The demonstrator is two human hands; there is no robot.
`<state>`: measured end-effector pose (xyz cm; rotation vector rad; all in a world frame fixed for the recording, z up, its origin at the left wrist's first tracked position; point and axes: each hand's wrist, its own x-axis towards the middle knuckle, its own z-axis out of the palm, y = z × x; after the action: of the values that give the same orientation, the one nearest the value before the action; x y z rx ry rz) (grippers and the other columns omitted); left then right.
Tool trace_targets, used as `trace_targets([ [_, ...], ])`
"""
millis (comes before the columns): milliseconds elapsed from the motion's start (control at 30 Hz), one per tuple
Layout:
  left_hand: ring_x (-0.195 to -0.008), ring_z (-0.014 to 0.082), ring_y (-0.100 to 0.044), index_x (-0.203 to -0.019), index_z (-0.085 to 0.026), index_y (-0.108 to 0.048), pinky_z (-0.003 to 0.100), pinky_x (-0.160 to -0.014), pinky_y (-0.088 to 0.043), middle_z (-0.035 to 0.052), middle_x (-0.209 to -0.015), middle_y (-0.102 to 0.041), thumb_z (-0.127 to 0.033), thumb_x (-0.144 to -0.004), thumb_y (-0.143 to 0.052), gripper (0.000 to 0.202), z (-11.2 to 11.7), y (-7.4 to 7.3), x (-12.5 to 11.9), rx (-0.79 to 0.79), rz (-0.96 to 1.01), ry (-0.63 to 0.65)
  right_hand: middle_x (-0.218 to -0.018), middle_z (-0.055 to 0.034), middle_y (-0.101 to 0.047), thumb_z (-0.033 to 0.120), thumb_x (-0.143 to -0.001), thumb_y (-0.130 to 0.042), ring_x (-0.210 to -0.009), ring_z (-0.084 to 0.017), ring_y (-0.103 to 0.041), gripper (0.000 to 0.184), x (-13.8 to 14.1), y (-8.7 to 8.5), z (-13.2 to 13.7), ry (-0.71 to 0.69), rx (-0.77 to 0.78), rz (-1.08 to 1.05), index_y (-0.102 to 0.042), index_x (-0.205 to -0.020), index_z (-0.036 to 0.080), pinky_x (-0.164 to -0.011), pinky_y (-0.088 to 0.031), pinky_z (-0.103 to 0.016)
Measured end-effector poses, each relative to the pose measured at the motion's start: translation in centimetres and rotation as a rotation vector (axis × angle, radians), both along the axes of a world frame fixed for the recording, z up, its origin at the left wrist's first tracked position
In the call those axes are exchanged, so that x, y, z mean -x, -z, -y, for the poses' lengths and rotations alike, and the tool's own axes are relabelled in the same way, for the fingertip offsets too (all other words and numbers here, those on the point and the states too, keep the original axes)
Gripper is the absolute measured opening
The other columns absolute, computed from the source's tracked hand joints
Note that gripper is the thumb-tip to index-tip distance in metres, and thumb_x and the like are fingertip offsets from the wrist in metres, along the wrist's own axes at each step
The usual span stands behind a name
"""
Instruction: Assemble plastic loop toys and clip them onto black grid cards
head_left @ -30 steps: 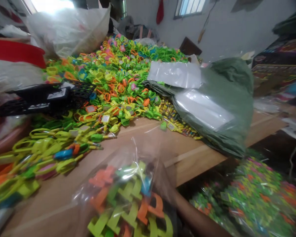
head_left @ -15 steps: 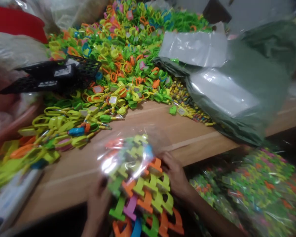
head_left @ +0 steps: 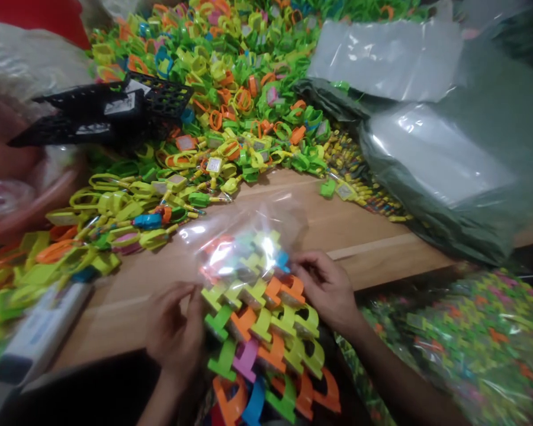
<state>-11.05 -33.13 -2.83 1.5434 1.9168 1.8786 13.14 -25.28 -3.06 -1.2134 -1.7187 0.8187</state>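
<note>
In front of me a clear plastic bag point(head_left: 284, 216) covers the far part of a packed block of bright plastic strap-like pieces point(head_left: 266, 337), yellow, orange, green, pink and blue. The near rows stick out of the bag's mouth. At the block's left side, my left hand point(head_left: 175, 325) is closed in a pinch at the bag's edge. On the opposite side my right hand point(head_left: 328, 290) pinches the bag's edge near a blue piece, thumb and forefinger together. What supports the block from below is hidden.
A big heap of loose toy watches point(head_left: 231, 94) spreads over the wooden table point(head_left: 337, 236). Black plastic trays point(head_left: 115, 112) lie on its left. A green sack point(head_left: 510, 171) rests at right beside thin yellow sticks point(head_left: 359, 177). Filled clear bags point(head_left: 479, 349) stand lower right; a white box-like thing point(head_left: 48, 322), left.
The bag's mouth edge has come slightly nearer over the block. My left hand has risen into clearer view with its fingers pinched. The view has shifted a little.
</note>
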Motion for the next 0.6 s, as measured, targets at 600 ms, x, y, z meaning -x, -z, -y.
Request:
trace_targets([
  [600, -0.093, 0.017, -0.067, -0.098, -0.016, -0.07, 0.031, -0.083, -0.056, 0.0047, -0.097, -0.068, 0.008, -0.077, -0.067, 0.032, 3.2, -2.0, 0.9, 0.063, -0.158, 0.281, -0.092, -0.0015, -0.077, 0.014, -0.093, -0.062, -0.079, -0.018, -0.072, 0.033, -3.9, -4.3, 1.5, -0.292, -0.388, 0.196, -0.071, -0.12, 0.031, -0.075, -0.059, -0.033],
])
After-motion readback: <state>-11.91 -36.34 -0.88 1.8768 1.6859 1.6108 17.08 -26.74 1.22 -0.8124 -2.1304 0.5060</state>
